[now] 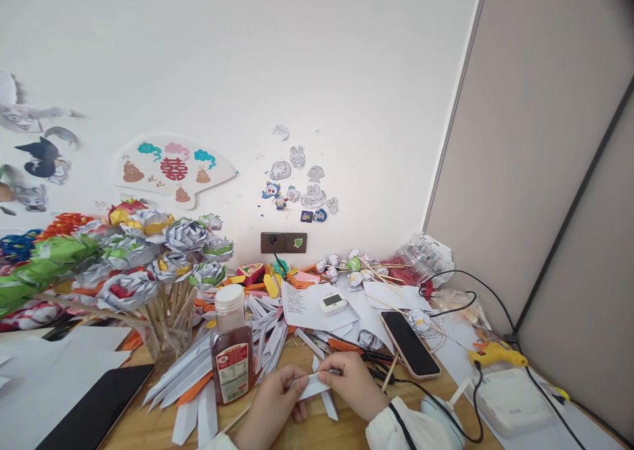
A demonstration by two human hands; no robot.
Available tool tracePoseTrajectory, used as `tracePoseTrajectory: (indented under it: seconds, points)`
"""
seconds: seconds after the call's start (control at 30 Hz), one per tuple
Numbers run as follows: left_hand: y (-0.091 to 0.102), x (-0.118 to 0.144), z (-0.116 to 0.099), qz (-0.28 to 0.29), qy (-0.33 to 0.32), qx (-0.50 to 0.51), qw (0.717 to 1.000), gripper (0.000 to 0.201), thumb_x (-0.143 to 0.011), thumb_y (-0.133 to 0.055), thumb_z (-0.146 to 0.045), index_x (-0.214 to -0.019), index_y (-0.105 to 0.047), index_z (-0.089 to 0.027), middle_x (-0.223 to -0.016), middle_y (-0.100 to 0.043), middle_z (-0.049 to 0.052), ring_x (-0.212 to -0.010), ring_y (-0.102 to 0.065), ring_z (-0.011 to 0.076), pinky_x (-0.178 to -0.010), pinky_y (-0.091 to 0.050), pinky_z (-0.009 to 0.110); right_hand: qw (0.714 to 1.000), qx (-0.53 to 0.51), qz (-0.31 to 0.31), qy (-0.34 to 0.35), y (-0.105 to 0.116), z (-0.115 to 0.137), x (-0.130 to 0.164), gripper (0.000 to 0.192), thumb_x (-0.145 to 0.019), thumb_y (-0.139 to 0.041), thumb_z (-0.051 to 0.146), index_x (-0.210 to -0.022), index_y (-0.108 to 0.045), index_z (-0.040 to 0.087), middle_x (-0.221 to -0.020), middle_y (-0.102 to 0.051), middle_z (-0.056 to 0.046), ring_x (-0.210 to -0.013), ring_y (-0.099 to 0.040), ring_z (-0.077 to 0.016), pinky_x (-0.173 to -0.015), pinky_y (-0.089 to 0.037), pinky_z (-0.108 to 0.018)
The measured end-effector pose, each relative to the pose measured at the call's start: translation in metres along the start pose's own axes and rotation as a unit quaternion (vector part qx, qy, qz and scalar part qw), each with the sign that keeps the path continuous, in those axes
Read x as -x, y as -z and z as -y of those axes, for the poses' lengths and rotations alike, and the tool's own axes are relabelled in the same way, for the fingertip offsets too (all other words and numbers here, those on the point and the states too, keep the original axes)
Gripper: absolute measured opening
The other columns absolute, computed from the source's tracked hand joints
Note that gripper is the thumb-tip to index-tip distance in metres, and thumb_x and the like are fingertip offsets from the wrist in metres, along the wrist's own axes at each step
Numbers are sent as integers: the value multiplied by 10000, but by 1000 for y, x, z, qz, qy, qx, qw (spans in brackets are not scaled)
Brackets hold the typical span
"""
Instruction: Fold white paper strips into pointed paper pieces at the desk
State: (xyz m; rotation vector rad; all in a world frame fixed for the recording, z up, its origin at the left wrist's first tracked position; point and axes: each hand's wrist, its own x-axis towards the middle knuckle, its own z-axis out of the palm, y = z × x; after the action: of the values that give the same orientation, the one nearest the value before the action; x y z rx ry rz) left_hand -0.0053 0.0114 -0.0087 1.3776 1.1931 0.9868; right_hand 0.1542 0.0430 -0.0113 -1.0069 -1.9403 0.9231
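Note:
Between my two hands is a white folded paper strip (312, 388). My left hand (277, 400) pinches its left end with the thumb on top. At the other end, the fingers of my right hand (352, 382) press on the paper. Just beneath it lies another white paper strip (328, 405) on the wooden table (282, 433). Left of my left hand stands a bottle (232, 354) with a white cap and dark reddish contents. Folded white strips (183, 374) are heaped beside the bottle, with some orange ones among them.
Paper flowers on sticks (171, 252) fill a clear container at left, behind a black tablet-like device (102, 404). On the right are a phone (410, 344), a yellow glue gun (498, 354), black cables and a white box (515, 400). A white timer (331, 300) rests on papers at the back.

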Motion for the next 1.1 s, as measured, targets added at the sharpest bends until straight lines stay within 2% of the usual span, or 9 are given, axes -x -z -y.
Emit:
tracePoseTrajectory:
  seconds: [0.17,0.27,0.5,0.67,0.83,0.97,1.1]
  points:
    - [1,1,-2,-6,1,-11,1000,426,-603,-473,-593,-605,-503,-168,-378,-528,-36,-360,-489,121,-412,-376,224,998,-52,29,4,3,0,0,182,-714,-513,212,-834,-639,160,-769,-637,-35,-703,-566,-165,-628,-416,-248]
    - [2,0,-3,0,15,-5,1000,431,-575,-487,-609,-592,-488,-179,-374,-522,-38,-353,-486,121,-404,-373,223,996,-81,46,0,5,2,0,201,-725,-494,218,-882,-608,168,-746,-623,-23,-684,-566,-157,-619,-417,-250]
    - [4,-2,1,28,2,27,999,336,-613,-536,-492,-642,-512,-158,-409,-524,-48,-355,-483,99,-403,-373,209,993,-109,44,-17,5,3,0,160,-741,-474,241,-814,-597,169,-663,-582,-5,-585,-550,-136,-563,-427,-243]
    - [2,-2,0,0,-6,39,999,305,-598,-569,-424,-716,-521,-146,-384,-507,-66,-342,-477,100,-393,-365,212,993,-111,39,-12,0,-6,0,149,-733,-484,223,-821,-588,162,-698,-578,-11,-598,-545,-131,-539,-432,-224]
    - [4,-4,-2,11,19,108,994,333,-540,-627,-409,-729,-545,-148,-438,-537,-57,-365,-498,103,-401,-371,218,995,-89,32,0,-3,-8,0,139,-704,-506,176,-808,-598,164,-708,-583,-6,-567,-552,-123,-524,-434,-220]
    - [6,-2,-6,11,54,178,983,346,-491,-685,-362,-735,-581,-139,-505,-583,-27,-425,-524,101,-433,-369,204,993,-119,25,-3,-5,-10,-1,154,-722,-518,230,-828,-609,165,-738,-598,-21,-591,-568,-134,-534,-443,-232]
    - [7,3,-10,2,65,238,969,265,-474,-719,-269,-669,-615,-123,-548,-613,1,-489,-537,94,-504,-402,196,989,-143,22,-8,-3,-11,-2,180,-705,-560,293,-790,-634,153,-760,-607,-38,-652,-579,-156,-566,-446,-245]
